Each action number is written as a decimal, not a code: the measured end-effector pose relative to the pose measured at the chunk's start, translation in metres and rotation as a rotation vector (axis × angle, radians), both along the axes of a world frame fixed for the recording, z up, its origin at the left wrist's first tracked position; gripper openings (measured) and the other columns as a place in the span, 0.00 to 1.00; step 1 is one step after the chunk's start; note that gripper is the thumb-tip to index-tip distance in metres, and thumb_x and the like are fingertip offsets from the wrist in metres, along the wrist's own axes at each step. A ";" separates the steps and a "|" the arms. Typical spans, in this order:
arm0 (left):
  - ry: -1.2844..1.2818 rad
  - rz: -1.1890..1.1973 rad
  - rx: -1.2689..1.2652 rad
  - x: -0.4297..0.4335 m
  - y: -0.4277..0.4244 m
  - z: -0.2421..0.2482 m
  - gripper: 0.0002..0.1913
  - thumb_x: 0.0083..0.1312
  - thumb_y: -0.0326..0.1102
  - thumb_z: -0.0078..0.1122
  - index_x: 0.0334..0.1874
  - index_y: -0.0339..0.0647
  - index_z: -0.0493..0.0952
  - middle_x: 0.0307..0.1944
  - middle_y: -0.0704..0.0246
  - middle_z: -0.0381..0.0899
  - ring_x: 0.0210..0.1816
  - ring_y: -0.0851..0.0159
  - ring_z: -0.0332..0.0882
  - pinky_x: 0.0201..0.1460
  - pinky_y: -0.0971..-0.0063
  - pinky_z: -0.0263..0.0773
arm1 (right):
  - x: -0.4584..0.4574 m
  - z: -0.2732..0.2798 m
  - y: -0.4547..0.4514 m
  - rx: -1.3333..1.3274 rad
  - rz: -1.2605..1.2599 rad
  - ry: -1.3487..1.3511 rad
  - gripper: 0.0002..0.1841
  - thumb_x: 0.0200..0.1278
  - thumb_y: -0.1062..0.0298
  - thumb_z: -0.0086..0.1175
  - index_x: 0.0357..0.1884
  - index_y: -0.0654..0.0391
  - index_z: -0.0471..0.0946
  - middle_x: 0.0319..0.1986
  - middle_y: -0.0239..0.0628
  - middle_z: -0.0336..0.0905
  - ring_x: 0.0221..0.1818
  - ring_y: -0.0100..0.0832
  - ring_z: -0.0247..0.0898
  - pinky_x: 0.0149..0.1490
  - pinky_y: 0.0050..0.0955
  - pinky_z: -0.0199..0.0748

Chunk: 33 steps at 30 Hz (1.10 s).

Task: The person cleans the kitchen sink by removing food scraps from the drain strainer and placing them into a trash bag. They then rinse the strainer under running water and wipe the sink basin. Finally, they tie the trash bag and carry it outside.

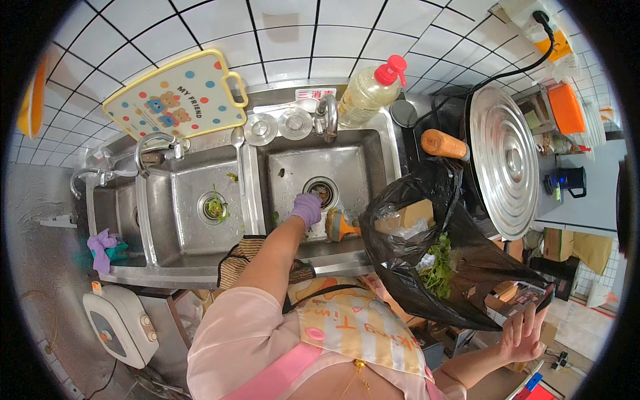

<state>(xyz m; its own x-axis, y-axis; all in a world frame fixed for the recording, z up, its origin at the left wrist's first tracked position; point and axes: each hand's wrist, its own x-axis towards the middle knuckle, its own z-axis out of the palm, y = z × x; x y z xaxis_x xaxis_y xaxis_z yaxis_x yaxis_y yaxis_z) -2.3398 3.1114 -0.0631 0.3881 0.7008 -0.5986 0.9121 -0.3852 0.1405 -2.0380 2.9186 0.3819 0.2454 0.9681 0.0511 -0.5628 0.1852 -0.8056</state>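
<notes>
My left hand (306, 209), wrapped in a purple glove or cloth, reaches to the drain (321, 192) of the right-hand sink basin; its fingertips are hidden over the scraps there. Beside it lies a scrub brush (340, 226) with an orange handle. At the right, my bare right hand (523, 327) is closed on the edge of a black plastic bag (480, 265), which is pulled wide. Leafy greens (440, 265), a piece of cardboard (415, 214) and clear plastic lie in the bag. Green stems (216, 207) sit over the middle basin's drain.
Faucets (327, 117) stand behind the basins, with a pump bottle (370, 92), glass lids (261, 129) and a spoon (238, 140). A cutting board (180, 97) leans on the tiles. A large metal lid (505, 162) and a wooden handle (444, 143) are at right; purple gloves (102, 250) hang at left.
</notes>
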 end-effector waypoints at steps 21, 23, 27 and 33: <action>-0.030 -0.223 0.029 -0.033 -0.019 0.021 0.11 0.56 0.31 0.50 0.43 0.43 0.72 0.34 0.63 0.80 0.37 0.57 0.79 0.34 0.65 0.73 | 0.004 -0.016 0.012 0.034 0.090 0.118 0.46 0.40 0.74 0.58 0.64 0.63 0.47 0.20 0.34 0.62 0.14 0.24 0.59 0.17 0.17 0.61; 0.043 -0.311 -0.043 -0.034 -0.027 0.025 0.12 0.57 0.31 0.49 0.44 0.43 0.71 0.36 0.62 0.79 0.38 0.57 0.79 0.36 0.65 0.73 | 0.004 -0.017 0.012 0.052 0.126 0.149 0.45 0.40 0.73 0.57 0.64 0.64 0.46 0.20 0.34 0.62 0.15 0.24 0.59 0.17 0.17 0.61; 0.047 -0.347 -0.073 -0.038 -0.039 0.033 0.12 0.58 0.30 0.48 0.45 0.43 0.71 0.37 0.62 0.79 0.38 0.57 0.79 0.36 0.64 0.73 | 0.005 -0.018 0.011 0.060 0.134 0.117 0.44 0.41 0.73 0.56 0.63 0.64 0.46 0.22 0.35 0.62 0.16 0.24 0.59 0.18 0.18 0.61; 0.062 -0.176 -0.004 -0.041 -0.051 0.056 0.13 0.59 0.31 0.46 0.47 0.44 0.70 0.39 0.63 0.79 0.39 0.56 0.78 0.39 0.66 0.73 | 0.005 -0.019 0.006 0.047 0.127 0.109 0.42 0.42 0.73 0.55 0.62 0.64 0.49 0.22 0.35 0.63 0.18 0.26 0.60 0.21 0.20 0.63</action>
